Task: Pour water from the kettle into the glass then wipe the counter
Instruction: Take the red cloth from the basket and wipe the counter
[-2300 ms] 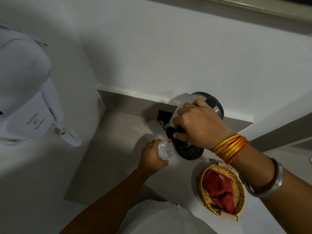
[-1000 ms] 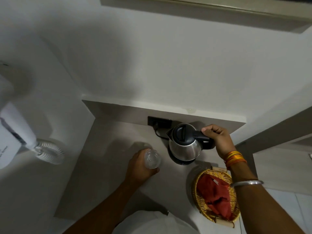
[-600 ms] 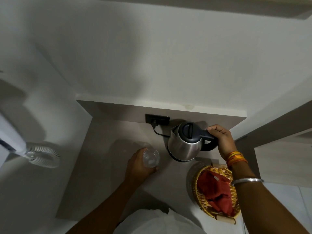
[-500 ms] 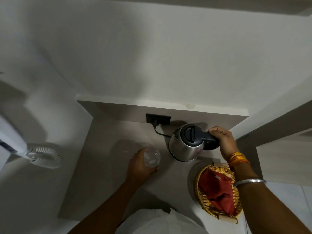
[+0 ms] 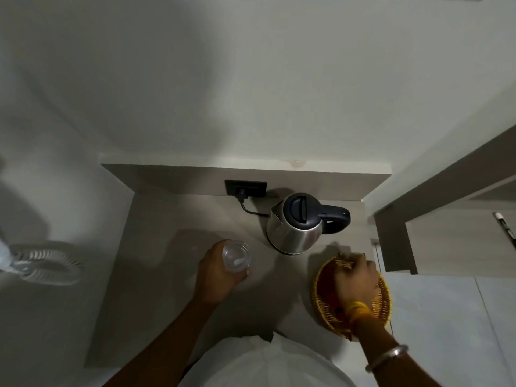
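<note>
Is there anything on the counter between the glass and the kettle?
No. In the head view, only bare counter separates the glass from the kettle.

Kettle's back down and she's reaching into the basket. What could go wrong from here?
The glass sits beside the wiping area, held only by the left hand; a wipe could knock it. The kettle cord trails across the counter and may snag. The right hand could tip the basket near the edge.
</note>
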Available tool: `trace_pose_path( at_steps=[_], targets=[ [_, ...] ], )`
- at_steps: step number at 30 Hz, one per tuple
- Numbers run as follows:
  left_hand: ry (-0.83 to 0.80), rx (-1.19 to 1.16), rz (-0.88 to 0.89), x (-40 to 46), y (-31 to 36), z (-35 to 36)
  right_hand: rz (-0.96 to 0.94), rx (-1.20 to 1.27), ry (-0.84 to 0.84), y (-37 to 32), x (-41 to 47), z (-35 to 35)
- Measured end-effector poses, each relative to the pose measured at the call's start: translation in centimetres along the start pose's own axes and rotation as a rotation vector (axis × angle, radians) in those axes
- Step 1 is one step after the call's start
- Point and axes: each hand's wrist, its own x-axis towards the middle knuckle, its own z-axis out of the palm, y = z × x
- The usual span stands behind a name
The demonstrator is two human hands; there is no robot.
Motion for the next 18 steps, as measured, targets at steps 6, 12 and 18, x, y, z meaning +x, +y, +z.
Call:
trace_pose_path(
  at_steps=[6, 12, 18],
  targets=[
    [0.01, -0.002, 0.058, -0.5, 1.0, -1.1, -0.006, -0.269, -0.068, 4.1, -2.6, 1.4],
    [0.011, -0.031, 0.056, -0.9, 0.7, -2.0, -0.189, 0.18, 0.08, -0.1, -2.9, -1.1],
    [0.026, -0.075, 0.035, -1.6, 0.1, -3.1, -0.345, 0.212, 0.024, -4.8, -6.5, 0.8]
  ],
)
